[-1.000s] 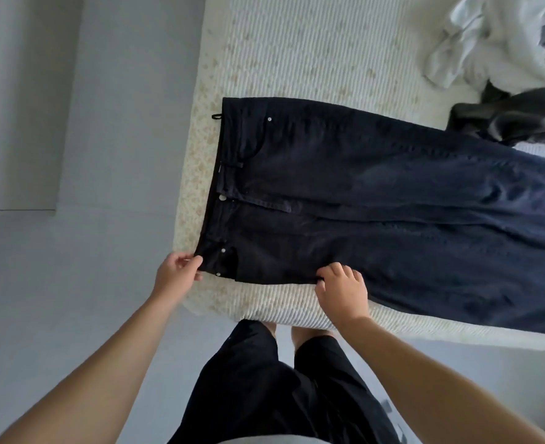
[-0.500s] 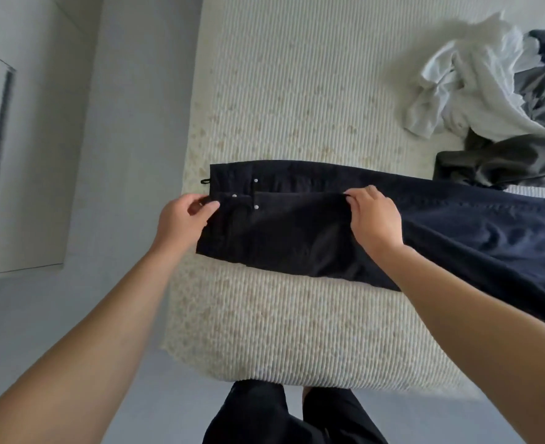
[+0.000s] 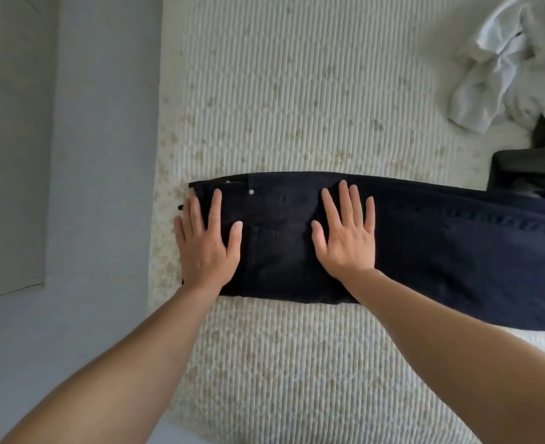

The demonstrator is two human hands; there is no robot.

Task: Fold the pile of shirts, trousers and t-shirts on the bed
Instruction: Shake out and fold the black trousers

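Dark navy trousers lie folded lengthwise across the bed, waistband at the left edge, legs running off to the right. My left hand lies flat on the waistband end with fingers spread. My right hand presses flat on the seat area a little to the right, fingers straight. A back pocket shows between the two hands. The pile of unfolded clothes, white and pale pieces, sits at the far right corner.
A dark grey garment lies beside the pile, touching the trousers' far edge. The bed's left edge drops to a grey floor. A pale panel stands at far left.
Both hands carried the near half of the trousers over the far half, then let go. They now lie flat on the folded cloth. The view moved closer over the bed.
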